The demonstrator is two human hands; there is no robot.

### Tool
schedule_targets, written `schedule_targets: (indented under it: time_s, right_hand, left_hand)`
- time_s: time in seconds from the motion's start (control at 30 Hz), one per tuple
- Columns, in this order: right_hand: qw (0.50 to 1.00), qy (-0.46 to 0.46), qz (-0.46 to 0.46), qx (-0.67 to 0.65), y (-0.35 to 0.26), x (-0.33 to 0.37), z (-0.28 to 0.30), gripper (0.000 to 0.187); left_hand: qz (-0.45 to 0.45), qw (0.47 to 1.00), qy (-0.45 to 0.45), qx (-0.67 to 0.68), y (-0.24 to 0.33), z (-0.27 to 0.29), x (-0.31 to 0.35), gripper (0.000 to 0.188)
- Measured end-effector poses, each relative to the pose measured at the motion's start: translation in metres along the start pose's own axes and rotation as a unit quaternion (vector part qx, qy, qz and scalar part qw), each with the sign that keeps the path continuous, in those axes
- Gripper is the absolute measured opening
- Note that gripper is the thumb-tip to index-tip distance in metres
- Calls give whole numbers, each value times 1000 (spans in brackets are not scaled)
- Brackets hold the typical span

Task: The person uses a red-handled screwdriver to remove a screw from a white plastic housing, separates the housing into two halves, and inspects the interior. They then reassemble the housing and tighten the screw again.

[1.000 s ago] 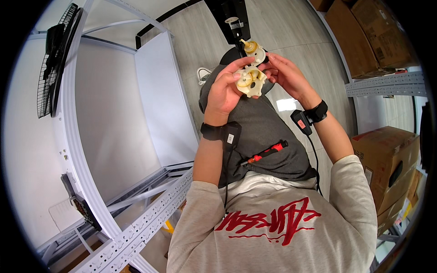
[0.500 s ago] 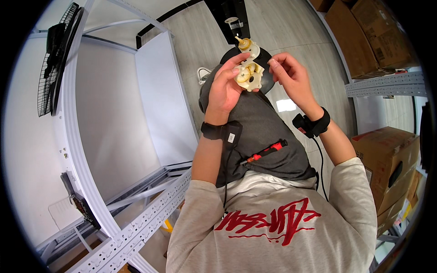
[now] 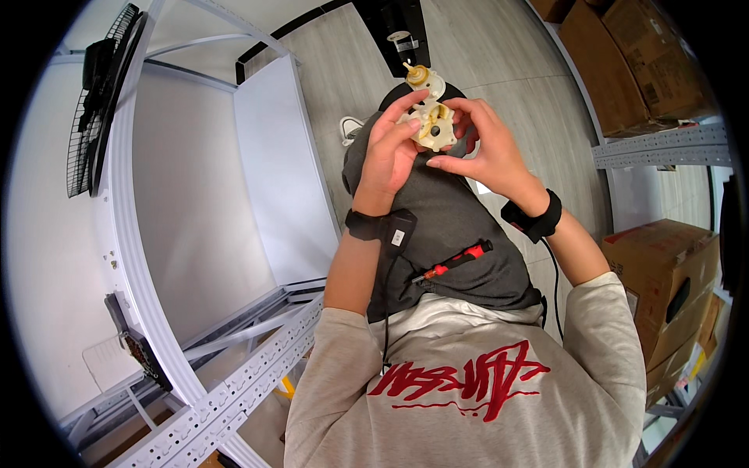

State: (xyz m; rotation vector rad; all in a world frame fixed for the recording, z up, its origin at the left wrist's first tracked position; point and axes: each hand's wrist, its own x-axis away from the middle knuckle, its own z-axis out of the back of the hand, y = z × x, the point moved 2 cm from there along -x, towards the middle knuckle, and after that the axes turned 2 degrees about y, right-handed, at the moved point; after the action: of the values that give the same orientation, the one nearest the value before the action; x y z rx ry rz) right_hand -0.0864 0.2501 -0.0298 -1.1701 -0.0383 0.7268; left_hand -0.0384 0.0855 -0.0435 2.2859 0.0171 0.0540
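Observation:
My left hand (image 3: 390, 152) grips a cream plastic gear housing (image 3: 434, 131), its thumb on the near face and its fingers behind. Yellowish grease shows inside the housing, around a dark round hole. Just beyond it is a second cream part (image 3: 428, 82) with an amber-coloured spindle; whether the two are joined I cannot tell. At the housing's right edge is my right hand (image 3: 491, 152), fingers curved and thumb held well apart below. Its fingertips are partly hidden behind the housing. A red-and-black screwdriver (image 3: 452, 261) lies across my grey-trousered lap.
A round black thing (image 3: 454, 95) sits behind the cream parts, with a black upright panel (image 3: 394, 35) farther off. White metal shelving (image 3: 269, 164) stands at left, holding a black wire grille (image 3: 97, 101). Cardboard boxes (image 3: 659, 261) fill the right side. Cables hang from both wrist straps.
My right hand has moved left and its fingers have spread beside the housing. The housing has shifted slightly right in my left hand. The screwdriver has stayed put.

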Motion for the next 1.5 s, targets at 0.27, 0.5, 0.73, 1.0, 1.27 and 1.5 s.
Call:
schedule_targets:
  time_s: [0.27, 0.5, 0.73, 1.0, 1.27, 1.5]
  right_hand:
    - [996, 43, 48, 64, -2, -2, -8, 63]
    - [996, 44, 49, 64, 0, -1, -7, 59]
    - [994, 68, 66, 46, 2, 1, -8, 63]
    - [994, 69, 70, 47, -8, 0, -1, 59]
    - [994, 64, 69, 60, -9, 3, 7, 59]
    - [994, 57, 70, 69, -4, 4, 13, 59]
  left_hand:
    - [-3, 1000, 0, 2, -2, 0, 1, 47]
    - [-8, 1000, -15, 15, -1, -1, 1, 44]
    - [-14, 1000, 5, 18, -1, 1, -2, 44]
    - [-13, 1000, 18, 18, -4, 5, -3, 42]
    - [-7, 1000, 11, -16, -6, 11, -4, 44]
    - [-5, 1000, 2, -16, -5, 13, -3, 50]
